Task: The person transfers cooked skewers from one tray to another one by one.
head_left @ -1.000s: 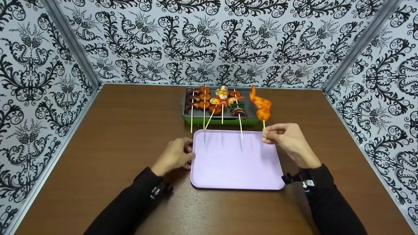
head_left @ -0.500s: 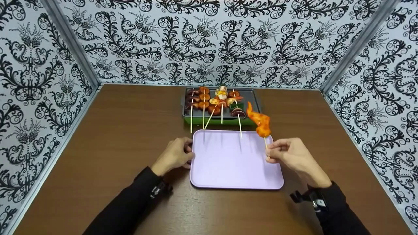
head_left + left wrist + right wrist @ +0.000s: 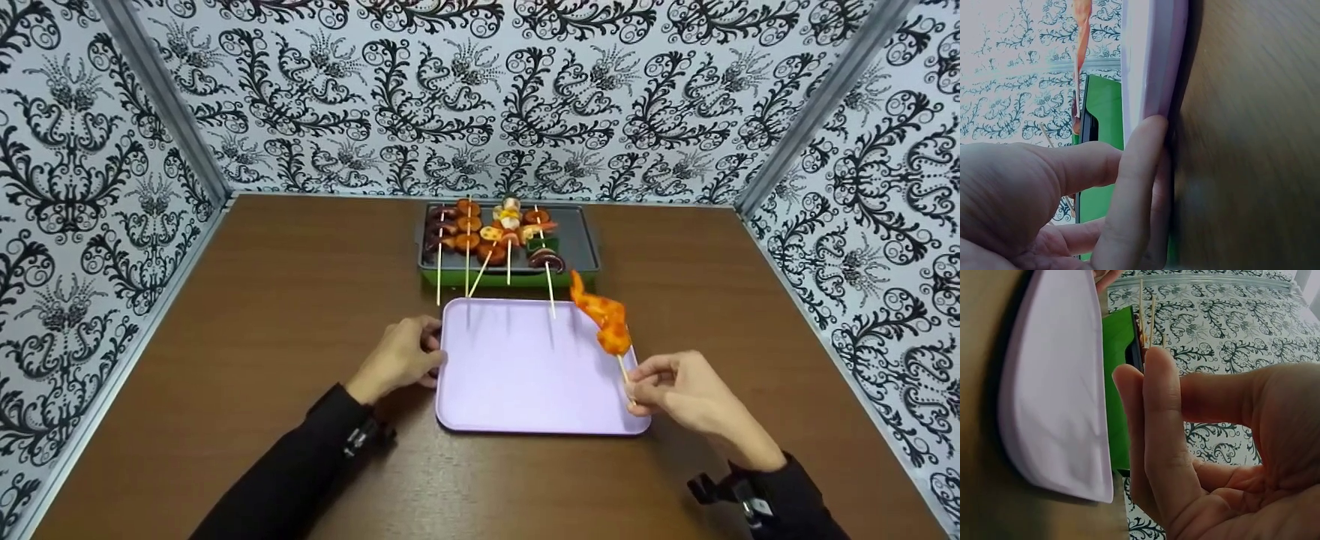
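My right hand [image 3: 679, 394] pinches the thin wooden stick of a skewer between thumb and fingertips. An orange, glazed chicken-wing-like piece [image 3: 607, 322] sits at the top of that stick, over the right side of a lilac tray [image 3: 532, 382]. In the right wrist view the fingers hide the stick. At the tray's left edge, my left hand [image 3: 405, 356] holds the rim between thumb and fingers, as the tray wall [image 3: 1148, 62] in the left wrist view shows. Behind the tray stands a green grill [image 3: 577, 232] with a dark plate, bearing several skewers on its left and middle.
Sticks from the skewers [image 3: 469, 259] jut over the grill's front edge; the rightmost stick [image 3: 551, 289] reaches over the tray's back rim. Brown wooden table [image 3: 300, 262] surrounds everything. Black-and-white patterned walls [image 3: 480, 97] close off the back and both sides.
My right hand has drawn the chicken skewer toward me and down, from beside the grill's right end to over the tray's right side. My left hand stays at the tray.
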`<state>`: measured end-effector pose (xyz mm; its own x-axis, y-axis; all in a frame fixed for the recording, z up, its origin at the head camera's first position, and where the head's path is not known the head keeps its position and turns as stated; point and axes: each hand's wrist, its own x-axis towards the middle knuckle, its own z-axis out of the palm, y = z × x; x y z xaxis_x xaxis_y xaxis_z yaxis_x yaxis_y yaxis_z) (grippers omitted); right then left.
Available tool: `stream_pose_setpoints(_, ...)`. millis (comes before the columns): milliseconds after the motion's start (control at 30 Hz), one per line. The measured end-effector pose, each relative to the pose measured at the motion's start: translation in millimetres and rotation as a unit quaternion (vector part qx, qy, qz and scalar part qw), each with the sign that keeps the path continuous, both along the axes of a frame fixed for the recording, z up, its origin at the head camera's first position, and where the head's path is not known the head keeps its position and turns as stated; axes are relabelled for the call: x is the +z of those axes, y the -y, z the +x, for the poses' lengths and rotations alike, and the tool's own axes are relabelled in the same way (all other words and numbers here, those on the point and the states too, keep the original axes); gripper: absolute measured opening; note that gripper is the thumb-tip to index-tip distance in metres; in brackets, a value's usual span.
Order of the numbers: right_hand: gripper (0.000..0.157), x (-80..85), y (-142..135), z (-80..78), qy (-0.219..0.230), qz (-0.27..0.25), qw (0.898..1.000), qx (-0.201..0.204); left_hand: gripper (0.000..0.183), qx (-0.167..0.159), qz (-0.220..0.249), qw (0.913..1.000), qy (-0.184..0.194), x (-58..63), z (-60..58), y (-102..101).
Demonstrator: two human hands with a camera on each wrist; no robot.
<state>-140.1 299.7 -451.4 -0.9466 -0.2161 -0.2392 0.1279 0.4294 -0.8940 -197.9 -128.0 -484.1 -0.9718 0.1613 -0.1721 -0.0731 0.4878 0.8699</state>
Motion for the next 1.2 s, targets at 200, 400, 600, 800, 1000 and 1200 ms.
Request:
stream_pose_setpoints(200,0.027,-3.4,6,6.6,0.01,0.0,1.0,0.022,0.06,0.008,0.002,1.0,0.0,-0.3,0.5,3)
stream_pose_setpoints(400,0.021,-3.2,24,0.8,-0.015,0.027,0.998,0.063,0.061,0.006,0.008,0.9999,-0.002,-2.5,0.0,4)
stream_pose_setpoints(600,0.017,-7.4,51,-5.1,-0.04,0.066,0.993,0.088,0.063,0.01,0.018,0.9998,0.006,-4.3,-0.9,4)
stream_pose_setpoints(800,0.013,-9.9,81,-9.5,-0.059,0.082,0.989,0.107,0.062,0.01,0.028,0.9995,0.012,-3.4,1.5,6)
stream_pose_setpoints(1000,0.011,-9.6,110,-13.2,-0.041,0.045,0.992,0.114,0.061,0.007,0.024,0.9996,0.011,-1.9,2.1,5)
stream_pose_setpoints(1200,0.01,-12.2,134,-14.8,-0.027,0.023,0.993,0.114,0.061,0.006,0.025,0.9995,0.017,-2.0,2.7,1)
